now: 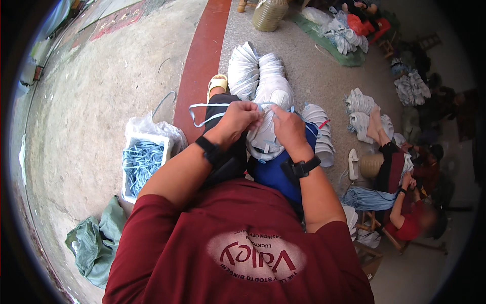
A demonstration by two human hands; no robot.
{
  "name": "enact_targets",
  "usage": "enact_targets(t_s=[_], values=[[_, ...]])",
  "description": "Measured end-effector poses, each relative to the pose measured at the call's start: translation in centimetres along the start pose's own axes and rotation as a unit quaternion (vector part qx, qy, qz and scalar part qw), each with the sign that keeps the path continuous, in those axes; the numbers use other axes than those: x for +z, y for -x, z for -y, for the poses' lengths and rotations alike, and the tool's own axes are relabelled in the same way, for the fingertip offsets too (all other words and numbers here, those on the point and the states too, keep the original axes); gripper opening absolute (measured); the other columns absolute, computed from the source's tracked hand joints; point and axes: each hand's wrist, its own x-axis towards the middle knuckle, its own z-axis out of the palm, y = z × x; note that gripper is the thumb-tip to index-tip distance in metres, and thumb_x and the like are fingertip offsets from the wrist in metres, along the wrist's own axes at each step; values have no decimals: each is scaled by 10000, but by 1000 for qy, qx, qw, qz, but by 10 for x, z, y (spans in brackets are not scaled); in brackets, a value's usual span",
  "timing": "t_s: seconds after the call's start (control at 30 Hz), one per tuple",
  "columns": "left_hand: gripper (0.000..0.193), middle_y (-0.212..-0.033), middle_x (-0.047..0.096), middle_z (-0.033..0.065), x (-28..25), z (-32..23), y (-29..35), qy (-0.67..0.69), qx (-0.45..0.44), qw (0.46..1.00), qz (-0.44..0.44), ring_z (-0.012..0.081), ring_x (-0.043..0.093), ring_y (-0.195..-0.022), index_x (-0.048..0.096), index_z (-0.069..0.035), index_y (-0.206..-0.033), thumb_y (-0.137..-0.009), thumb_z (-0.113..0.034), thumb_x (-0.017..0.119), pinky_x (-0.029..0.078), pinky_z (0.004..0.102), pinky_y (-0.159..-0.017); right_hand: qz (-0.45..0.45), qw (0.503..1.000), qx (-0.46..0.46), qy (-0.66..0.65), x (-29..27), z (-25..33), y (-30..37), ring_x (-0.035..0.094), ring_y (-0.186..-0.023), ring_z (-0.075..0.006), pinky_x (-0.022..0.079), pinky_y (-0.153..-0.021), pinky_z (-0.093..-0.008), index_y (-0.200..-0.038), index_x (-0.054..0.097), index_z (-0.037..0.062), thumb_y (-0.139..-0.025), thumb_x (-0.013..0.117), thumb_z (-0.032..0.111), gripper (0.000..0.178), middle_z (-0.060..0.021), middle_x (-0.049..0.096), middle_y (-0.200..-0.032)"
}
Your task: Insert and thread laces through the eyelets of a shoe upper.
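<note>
A white shoe upper (264, 143) lies over my lap, on a blue cloth (281, 178). Above its eyelet area, my left hand (240, 120) pinches a light blue shoelace (198, 116), which loops out to the left. Close beside it, my right hand (290, 127) has its fingers pinched at the upper's lacing edge. Some blue lace shows behind and to the right of that hand. The fingertips partly hide the eyelets and the exact grip. Beyond the upper stand two stacks of nested white uppers, a left stack (243, 70) and a right stack (273, 81).
At my left, a white box (166, 148) holds tangled blue laces (144, 164); a green sack (96, 240) lies nearer. More nested uppers (321, 137) are at my right. Farther right sits another person (405, 218) beside shoe uppers and blue laces. A woven basket (270, 15) stands ahead.
</note>
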Motion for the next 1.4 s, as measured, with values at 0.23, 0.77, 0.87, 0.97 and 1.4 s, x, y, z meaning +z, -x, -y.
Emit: enact_targets(t_s=[0.23, 0.77, 0.87, 0.97, 1.4], values=[[82, -607, 571, 22, 6, 7, -51, -99, 86, 990, -60, 76, 491, -508, 610, 1, -731, -775, -57, 647, 391, 212, -459, -18, 980, 69, -186, 13, -15, -7, 597, -835, -367, 479, -744, -410, -1042, 628, 78, -726, 621, 108, 317, -220, 619, -869], [152, -743, 620, 186, 18, 19, -37, -457, 298, 824, -153, 342, 606, -713, 631, -40, -778, -725, -181, 645, 475, 401, -647, -25, 971, 102, -213, 14, -16, -5, 593, -865, -370, 476, -756, -398, -1028, 633, 73, -731, 593, 95, 300, -212, 618, -911], [167, -743, 626, 187, 15, 10, -53, -480, 217, 843, -113, 336, 617, -728, 651, -44, -756, -704, -202, 656, 486, 396, -667, -33, 975, 98, -198, 17, -17, -9, 599, -881, -356, 475, -770, -377, -1023, 631, 53, -726, 586, 70, 301, -208, 623, -922], [166, -719, 624, 184, 15, 0, -53, -540, 209, 811, -90, 343, 613, -694, 648, -42, -726, -698, -206, 653, 481, 405, -645, -22, 971, 115, -208, 22, -15, -12, 603, -904, -342, 470, -789, -358, -1004, 635, 44, -716, 581, 37, 292, -197, 627, -939], [165, -762, 613, 147, 8, 20, -51, -693, 385, 609, -21, 263, 614, -722, 624, -31, -739, -787, -162, 535, 486, 363, -637, -52, 956, 114, -265, 35, -23, -19, 612, -870, -330, 472, -769, -361, -905, 650, 34, -655, 550, -10, 273, -198, 634, -886]])
